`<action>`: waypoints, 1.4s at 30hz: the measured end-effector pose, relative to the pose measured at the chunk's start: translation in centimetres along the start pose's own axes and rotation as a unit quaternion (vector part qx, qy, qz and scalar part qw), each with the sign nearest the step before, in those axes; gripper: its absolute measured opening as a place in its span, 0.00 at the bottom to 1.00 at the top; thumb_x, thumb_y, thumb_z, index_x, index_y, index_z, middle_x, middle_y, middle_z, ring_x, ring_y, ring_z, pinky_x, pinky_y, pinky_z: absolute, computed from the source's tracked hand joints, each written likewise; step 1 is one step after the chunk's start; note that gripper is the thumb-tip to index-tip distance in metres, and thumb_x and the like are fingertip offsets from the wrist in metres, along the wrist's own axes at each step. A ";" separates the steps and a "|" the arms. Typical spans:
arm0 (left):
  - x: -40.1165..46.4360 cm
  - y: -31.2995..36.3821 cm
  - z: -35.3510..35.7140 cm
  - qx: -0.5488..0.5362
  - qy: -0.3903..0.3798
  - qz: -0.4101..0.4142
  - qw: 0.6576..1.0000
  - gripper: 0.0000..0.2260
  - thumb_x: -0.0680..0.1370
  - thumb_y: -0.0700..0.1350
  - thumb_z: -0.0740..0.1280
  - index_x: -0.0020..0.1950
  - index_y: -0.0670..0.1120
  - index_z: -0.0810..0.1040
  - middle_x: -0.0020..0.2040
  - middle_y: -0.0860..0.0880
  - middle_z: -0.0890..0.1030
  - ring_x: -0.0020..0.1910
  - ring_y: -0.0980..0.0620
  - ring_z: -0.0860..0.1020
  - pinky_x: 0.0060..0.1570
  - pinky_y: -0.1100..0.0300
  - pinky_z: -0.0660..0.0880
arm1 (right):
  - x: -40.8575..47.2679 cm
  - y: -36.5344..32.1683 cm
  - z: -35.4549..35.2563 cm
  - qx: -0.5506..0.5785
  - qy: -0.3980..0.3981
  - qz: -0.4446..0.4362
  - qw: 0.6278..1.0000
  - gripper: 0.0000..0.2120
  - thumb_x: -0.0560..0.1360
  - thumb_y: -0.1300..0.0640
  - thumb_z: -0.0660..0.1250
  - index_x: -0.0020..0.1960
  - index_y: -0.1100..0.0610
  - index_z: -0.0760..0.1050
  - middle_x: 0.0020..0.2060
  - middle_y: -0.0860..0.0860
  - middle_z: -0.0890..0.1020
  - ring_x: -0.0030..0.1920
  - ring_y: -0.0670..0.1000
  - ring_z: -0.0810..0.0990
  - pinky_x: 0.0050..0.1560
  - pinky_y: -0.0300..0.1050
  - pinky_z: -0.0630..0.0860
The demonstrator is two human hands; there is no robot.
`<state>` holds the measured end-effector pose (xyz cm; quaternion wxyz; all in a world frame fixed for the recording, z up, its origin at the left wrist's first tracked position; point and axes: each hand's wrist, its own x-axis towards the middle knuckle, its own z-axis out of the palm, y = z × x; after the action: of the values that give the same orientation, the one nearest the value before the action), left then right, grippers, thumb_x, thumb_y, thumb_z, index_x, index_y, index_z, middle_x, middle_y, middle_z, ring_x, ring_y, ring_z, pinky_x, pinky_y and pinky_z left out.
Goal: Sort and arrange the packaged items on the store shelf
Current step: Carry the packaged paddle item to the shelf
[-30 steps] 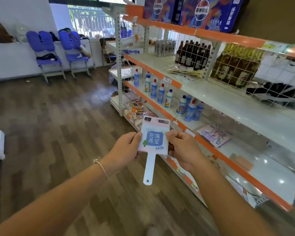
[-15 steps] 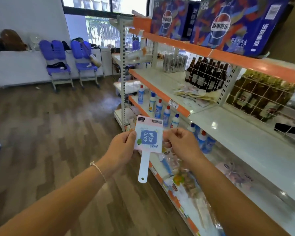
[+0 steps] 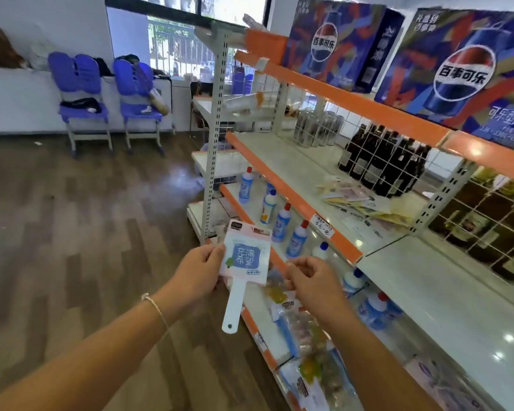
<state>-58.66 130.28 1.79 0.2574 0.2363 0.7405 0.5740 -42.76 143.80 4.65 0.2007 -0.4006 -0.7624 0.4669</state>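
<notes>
A flat white packaged item with a blue label and a long white handle (image 3: 247, 256) hangs in front of the shelf unit. My left hand (image 3: 199, 271) pinches its left edge between thumb and fingers. My right hand (image 3: 312, 280) hovers just right of the package with loosely curled fingers, a small gap away, holding nothing. Behind it runs the orange-edged store shelf (image 3: 294, 197). A heap of flat packets (image 3: 368, 203) lies on the middle board, and bagged snacks (image 3: 306, 330) lie on the low board below my hands.
White bottles with blue labels (image 3: 279, 221) stand in a row on the lower shelf. Dark bottles (image 3: 383, 161) sit behind wire dividers, with cola cartons (image 3: 333, 46) on top. Two blue chairs (image 3: 80, 93) stand by the far wall across the wooden floor (image 3: 72, 232).
My right hand has let go of the package's right edge and drawn slightly away. The view has lifted and moved closer to the shelves; the left hand keeps its hold.
</notes>
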 end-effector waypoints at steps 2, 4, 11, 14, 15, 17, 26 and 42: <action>3.9 0.7 -0.7 0.002 -0.011 0.007 1.000 0.19 0.84 0.48 0.57 0.45 0.34 0.76 0.31 0.45 0.78 0.24 0.55 0.72 0.27 0.60 0.70 | 3.4 -1.0 1.3 -0.015 0.009 0.003 1.000 0.05 0.78 0.52 0.66 0.48 0.52 0.79 0.39 0.49 0.84 0.39 0.48 0.82 0.41 0.48 0.81; 7.6 1.6 -1.5 0.007 -0.029 0.013 0.999 0.19 0.84 0.48 0.56 0.44 0.36 0.77 0.33 0.43 0.80 0.23 0.56 0.73 0.25 0.62 0.71 | 6.7 -2.1 2.4 -0.037 0.024 -0.008 0.999 0.04 0.78 0.52 0.66 0.48 0.51 0.79 0.39 0.48 0.84 0.41 0.48 0.83 0.46 0.50 0.82; 18.6 3.3 -3.0 0.049 -0.076 0.023 0.996 0.20 0.84 0.49 0.56 0.45 0.35 0.77 0.36 0.34 0.81 0.25 0.51 0.74 0.25 0.61 0.71 | 15.0 -4.5 4.2 -0.055 0.084 -0.011 0.995 0.05 0.79 0.54 0.65 0.47 0.52 0.78 0.40 0.49 0.83 0.42 0.48 0.81 0.42 0.42 0.78; 20.4 3.2 -3.0 0.051 -0.092 0.021 0.994 0.20 0.84 0.49 0.55 0.45 0.34 0.77 0.33 0.37 0.80 0.24 0.52 0.74 0.24 0.62 0.71 | 16.8 -4.4 4.5 -0.047 0.083 0.002 0.995 0.04 0.79 0.53 0.65 0.48 0.51 0.78 0.40 0.47 0.83 0.42 0.46 0.81 0.42 0.38 0.76; 21.2 3.2 -2.9 0.047 -0.100 0.020 0.994 0.20 0.84 0.48 0.55 0.44 0.35 0.77 0.33 0.37 0.79 0.24 0.52 0.74 0.24 0.62 0.71 | 17.6 -4.3 4.5 -0.043 0.086 0.004 0.995 0.04 0.79 0.54 0.65 0.48 0.52 0.78 0.40 0.47 0.82 0.42 0.46 0.81 0.42 0.37 0.75; 23.6 3.1 -2.6 0.050 -0.109 0.014 0.993 0.20 0.84 0.48 0.55 0.44 0.36 0.77 0.33 0.38 0.79 0.24 0.52 0.74 0.24 0.62 0.71 | 19.8 -4.1 4.7 -0.035 0.093 0.009 0.995 0.04 0.78 0.54 0.66 0.49 0.52 0.79 0.39 0.46 0.82 0.41 0.45 0.80 0.42 0.38 0.75; 34.9 2.7 -1.9 0.046 -0.079 -0.006 0.996 0.20 0.84 0.49 0.56 0.49 0.34 0.77 0.40 0.30 0.80 0.28 0.48 0.75 0.28 0.58 0.73 | 32.1 -3.1 6.5 -0.030 0.067 -0.019 0.997 0.04 0.79 0.54 0.65 0.50 0.53 0.77 0.37 0.44 0.78 0.35 0.41 0.76 0.36 0.34 0.70; 52.3 5.6 4.7 0.083 -0.071 -0.015 0.994 0.20 0.84 0.49 0.54 0.50 0.36 0.78 0.39 0.32 0.80 0.27 0.51 0.75 0.28 0.61 0.73 | 52.5 -2.2 4.7 -0.062 0.079 -0.055 0.993 0.01 0.75 0.55 0.69 0.44 0.49 0.78 0.35 0.42 0.81 0.37 0.39 0.79 0.39 0.30 0.71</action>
<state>-94.77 168.76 0.46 0.2973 0.2863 0.7688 0.4884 -78.23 182.60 0.71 0.2608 -0.4055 -0.7924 0.3738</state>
